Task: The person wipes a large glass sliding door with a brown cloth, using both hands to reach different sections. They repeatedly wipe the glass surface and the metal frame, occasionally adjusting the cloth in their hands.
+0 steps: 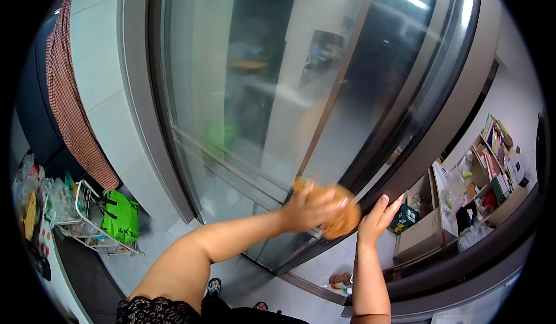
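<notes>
My left hand (313,208) is closed over a bunched orange-brown cloth (343,218), slightly blurred, against the lower part of a sliding glass door (260,121). The cloth lies close to the dark frame on the door's right side. My right hand (375,224) grips the dark edge of the door frame (417,167) just right of the cloth, thumb and fingers pointing up; part of its grip is hidden. The glass looks hazy and carries reflections of a ceiling light.
Left of the door, a white wire cart (87,208) holds plastic bags, with a bright green bag (120,217) hanging from it. A checked cloth (72,92) hangs above. Beyond the door at right stand shelves (423,231) with books. A brown container (340,280) sits on the floor near the track.
</notes>
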Action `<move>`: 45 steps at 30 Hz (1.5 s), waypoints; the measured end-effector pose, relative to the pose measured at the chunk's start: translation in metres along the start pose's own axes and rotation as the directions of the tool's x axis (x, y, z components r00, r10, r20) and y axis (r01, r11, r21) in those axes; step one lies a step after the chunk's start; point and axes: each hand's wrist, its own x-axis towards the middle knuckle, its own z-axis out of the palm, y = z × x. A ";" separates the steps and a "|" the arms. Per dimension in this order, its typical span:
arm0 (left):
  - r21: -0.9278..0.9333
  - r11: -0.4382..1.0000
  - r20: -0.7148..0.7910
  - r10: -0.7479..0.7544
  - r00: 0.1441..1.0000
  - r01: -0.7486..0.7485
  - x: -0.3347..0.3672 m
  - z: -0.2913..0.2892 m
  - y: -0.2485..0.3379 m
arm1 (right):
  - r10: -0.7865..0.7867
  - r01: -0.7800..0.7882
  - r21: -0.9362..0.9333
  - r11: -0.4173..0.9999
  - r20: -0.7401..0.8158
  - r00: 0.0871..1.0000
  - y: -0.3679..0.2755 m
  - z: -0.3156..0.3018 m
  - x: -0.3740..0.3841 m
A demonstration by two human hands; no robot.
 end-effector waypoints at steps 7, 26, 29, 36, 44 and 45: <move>0.283 0.959 -0.189 0.058 0.980 -0.003 0.021 -0.035 -0.113 | 0.046 -0.051 -0.103 0.993 -0.050 0.998 0.015 -0.005 0.001; -0.125 0.980 0.070 0.164 0.984 -0.154 -0.201 -0.058 -0.173 | 0.178 -0.199 -0.074 0.977 -0.219 0.959 0.025 -0.012 0.000; 0.397 0.916 -0.248 0.053 0.967 0.052 -0.107 -0.089 -0.285 | 0.182 -0.198 -0.060 0.978 -0.204 0.962 0.020 -0.019 0.001; 0.241 0.721 -0.515 -0.473 0.715 0.650 0.045 -0.194 -0.478 | 0.247 -0.291 -0.099 0.952 -0.314 0.917 -0.007 0.007 -0.006; 0.043 0.999 -0.117 -0.028 0.993 0.033 -0.165 -0.056 -0.177 | 0.212 -0.251 -0.086 0.964 -0.319 0.924 0.014 -0.007 -0.002; 0.007 0.999 -0.054 0.039 0.998 -0.039 -0.171 -0.061 -0.168 | 0.231 -0.251 -0.028 0.968 -0.307 0.923 0.016 -0.010 -0.001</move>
